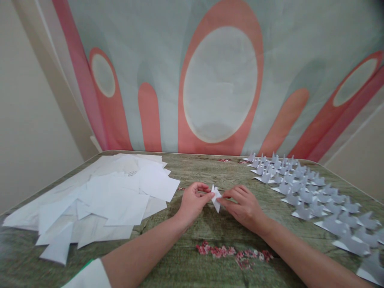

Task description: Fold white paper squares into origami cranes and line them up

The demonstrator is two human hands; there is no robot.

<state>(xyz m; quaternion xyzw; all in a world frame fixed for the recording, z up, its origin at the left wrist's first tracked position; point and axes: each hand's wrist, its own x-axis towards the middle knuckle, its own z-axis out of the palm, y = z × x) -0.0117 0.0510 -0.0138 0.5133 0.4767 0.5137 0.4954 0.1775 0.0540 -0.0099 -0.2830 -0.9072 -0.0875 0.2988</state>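
A small white folded paper bird (216,202) is held up between my two hands, over the middle of the table. My left hand (195,198) pinches its left side between thumb and fingers. On the other side, my right hand (243,204) grips the bird's right edge with thumb and fingertips. The bird has a pointed tip at the top and another at the bottom. My fingers cover parts of both its sides.
Loose white paper sheets (120,196) lie in a spread pile on the left. Several finished paper birds (306,196) stand in rows along the right. The wood-patterned table (168,256) carries a pink flower print (222,251). A patterned backdrop (168,48) hangs behind the table.
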